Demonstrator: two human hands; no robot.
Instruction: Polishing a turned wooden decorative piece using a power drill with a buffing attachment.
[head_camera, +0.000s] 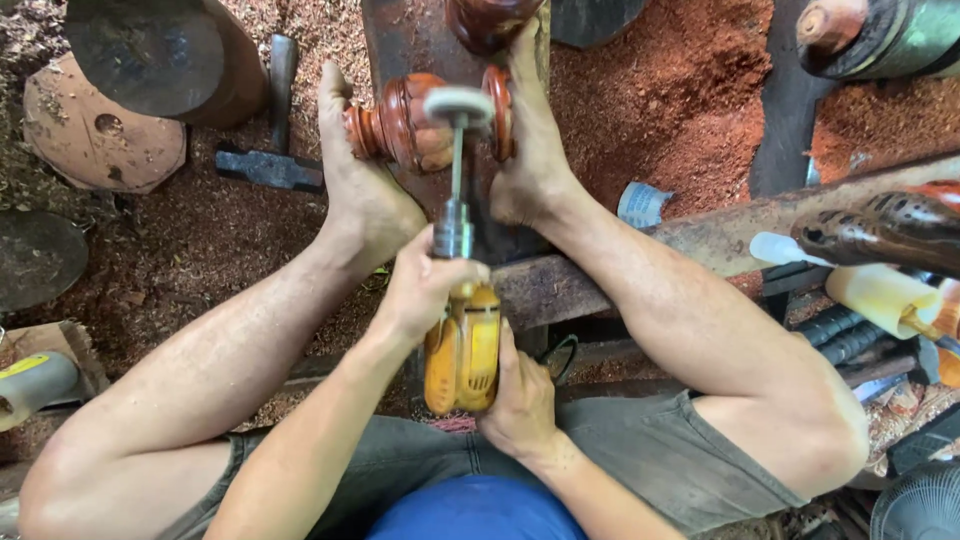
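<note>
turned wooden piece (405, 125), reddish and ribbed, lies on its side on a dark plank (390, 40), pinned between our two bare feet: left foot (355, 180) against its narrow end, right foot (530, 150) against the flanged end. we hold a yellow power drill (462, 350) pointing away from us, its long shaft ending in a round pale sanding wheel (458, 104) that sits on top of the piece, touching it as far as we can tell. our left hand (425, 285) is clamped around the front of the drill just behind the chuck, and our right hand (520, 400) is wrapped around the rear grip; whether the trigger is pressed we cannot tell.

we judge the step in hand to be sanding or buffing the upper face of the piece. the next move, as we see it, calls for steady light pressure, the wheel kept clear of our toes, and the feet rolling the piece to bring up a fresh side.

red sawdust (690, 90) covers the ground, and a hammer (275, 150) lies just left of the left foot.
</note>
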